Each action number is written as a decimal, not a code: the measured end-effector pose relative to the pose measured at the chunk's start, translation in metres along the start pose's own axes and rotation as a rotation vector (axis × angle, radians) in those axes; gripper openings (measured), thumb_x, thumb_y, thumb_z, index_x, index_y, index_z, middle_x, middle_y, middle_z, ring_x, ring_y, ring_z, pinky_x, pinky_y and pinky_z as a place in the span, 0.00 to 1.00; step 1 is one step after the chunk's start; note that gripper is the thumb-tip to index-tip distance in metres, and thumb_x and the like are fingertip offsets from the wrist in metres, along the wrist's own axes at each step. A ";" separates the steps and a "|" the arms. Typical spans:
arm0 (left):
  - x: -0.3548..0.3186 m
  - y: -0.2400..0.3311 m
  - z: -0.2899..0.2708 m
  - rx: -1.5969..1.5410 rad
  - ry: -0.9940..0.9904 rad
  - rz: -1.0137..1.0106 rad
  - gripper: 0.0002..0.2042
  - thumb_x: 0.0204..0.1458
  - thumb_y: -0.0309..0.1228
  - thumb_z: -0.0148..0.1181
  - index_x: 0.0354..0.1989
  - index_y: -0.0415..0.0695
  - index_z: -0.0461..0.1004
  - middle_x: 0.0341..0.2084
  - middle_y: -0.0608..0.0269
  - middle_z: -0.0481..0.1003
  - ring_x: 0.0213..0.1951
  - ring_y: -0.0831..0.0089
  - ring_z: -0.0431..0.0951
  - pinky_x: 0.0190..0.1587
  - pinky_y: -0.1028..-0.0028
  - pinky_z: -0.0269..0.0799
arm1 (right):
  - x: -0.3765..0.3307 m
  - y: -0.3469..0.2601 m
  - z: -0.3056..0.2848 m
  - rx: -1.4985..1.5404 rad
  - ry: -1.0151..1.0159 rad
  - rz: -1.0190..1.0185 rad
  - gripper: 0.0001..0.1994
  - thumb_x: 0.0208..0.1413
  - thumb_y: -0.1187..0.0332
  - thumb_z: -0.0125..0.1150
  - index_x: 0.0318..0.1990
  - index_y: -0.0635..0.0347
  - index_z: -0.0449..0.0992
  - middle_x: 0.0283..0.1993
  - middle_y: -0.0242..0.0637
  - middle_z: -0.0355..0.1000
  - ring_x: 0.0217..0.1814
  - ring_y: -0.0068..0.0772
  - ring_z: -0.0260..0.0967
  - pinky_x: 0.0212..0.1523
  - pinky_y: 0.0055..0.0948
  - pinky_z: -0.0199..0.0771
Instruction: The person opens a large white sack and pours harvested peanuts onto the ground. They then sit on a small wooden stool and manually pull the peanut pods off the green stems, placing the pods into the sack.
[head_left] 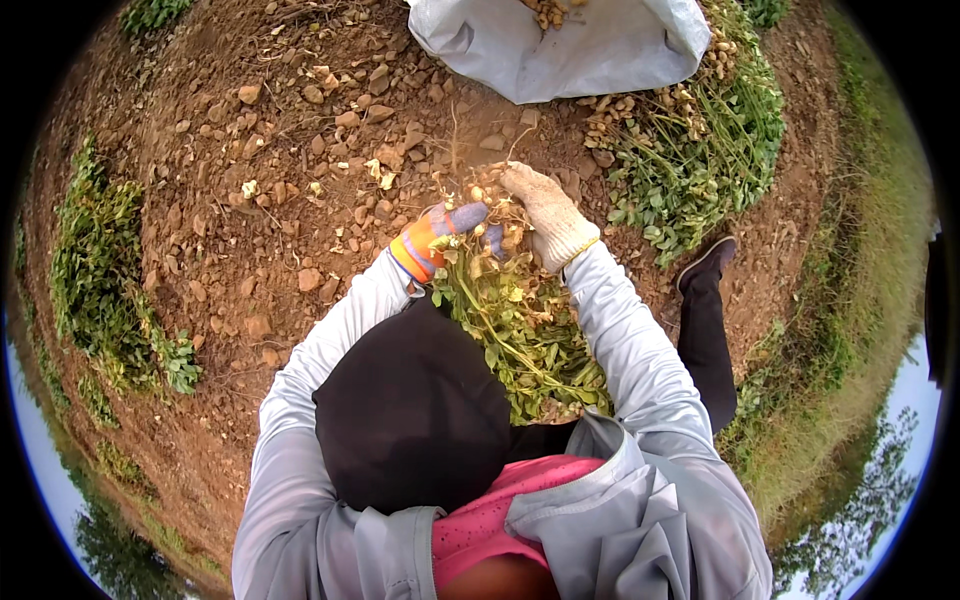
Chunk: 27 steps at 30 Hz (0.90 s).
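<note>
My left hand [440, 235], in a blue and orange glove, grips a leafy green plant [520, 330] just below its root end. A cluster of pale pods [490, 195] hangs at that root end. My right hand [545, 210], in a light knit glove, is closed on the pods at the top of the bunch. The plant's foliage trails back toward my body between both grey sleeves.
A white sack [560, 45] lies open on the soil ahead, with pods inside. A heap of uprooted plants [700, 150] with pods lies to the right. Dry, cloddy brown earth [280, 180] surrounds me. My dark shoe [705, 265] rests at the right. Weeds [100, 280] grow at left.
</note>
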<state>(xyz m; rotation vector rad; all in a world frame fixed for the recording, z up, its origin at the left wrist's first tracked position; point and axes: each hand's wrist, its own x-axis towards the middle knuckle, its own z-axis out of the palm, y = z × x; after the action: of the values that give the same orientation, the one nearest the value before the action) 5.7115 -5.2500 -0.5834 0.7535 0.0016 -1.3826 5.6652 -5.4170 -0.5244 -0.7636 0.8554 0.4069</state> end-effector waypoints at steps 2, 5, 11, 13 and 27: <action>0.001 -0.010 -0.003 -0.089 0.088 -0.005 0.16 0.57 0.40 0.52 0.45 0.41 0.68 0.27 0.63 0.70 0.30 0.73 0.71 0.37 0.71 0.71 | -0.008 -0.002 0.015 -0.144 0.105 -0.065 0.14 0.59 0.63 0.47 0.49 0.58 0.69 0.44 0.33 0.68 0.43 0.26 0.65 0.36 0.28 0.69; 0.006 -0.005 0.000 0.057 0.203 -0.053 0.13 0.58 0.38 0.50 0.42 0.40 0.70 0.27 0.65 0.71 0.29 0.76 0.73 0.34 0.74 0.71 | 0.000 0.003 0.003 -0.252 0.112 -0.116 0.15 0.60 0.61 0.46 0.50 0.59 0.68 0.46 0.35 0.67 0.37 0.26 0.65 0.26 0.24 0.68; 0.010 -0.028 -0.029 0.220 0.179 0.089 0.14 0.59 0.39 0.47 0.41 0.40 0.69 0.26 0.64 0.71 0.29 0.74 0.72 0.34 0.73 0.70 | 0.018 0.012 -0.003 0.022 0.053 0.003 0.15 0.60 0.62 0.46 0.51 0.59 0.68 0.42 0.35 0.70 0.30 0.25 0.65 0.22 0.23 0.65; 0.011 -0.042 -0.045 0.211 0.241 0.127 0.14 0.59 0.39 0.47 0.42 0.40 0.69 0.26 0.64 0.71 0.29 0.74 0.71 0.36 0.72 0.70 | 0.028 0.017 -0.005 0.149 0.144 -0.008 0.14 0.60 0.65 0.46 0.50 0.59 0.67 0.35 0.33 0.69 0.25 0.22 0.62 0.19 0.21 0.63; 0.014 -0.001 -0.018 0.450 0.219 0.195 0.16 0.56 0.38 0.49 0.45 0.38 0.72 0.33 0.60 0.76 0.35 0.72 0.76 0.38 0.74 0.71 | 0.038 -0.076 -0.042 0.086 0.098 -0.404 0.31 0.63 0.52 0.41 0.63 0.68 0.48 0.64 0.55 0.50 0.63 0.50 0.55 0.59 0.44 0.66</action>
<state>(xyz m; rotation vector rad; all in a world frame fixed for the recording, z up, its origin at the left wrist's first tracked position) 5.7215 -5.2538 -0.6042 1.2441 -0.2123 -1.1187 5.7123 -5.4984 -0.5393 -0.8580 0.7806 -0.0257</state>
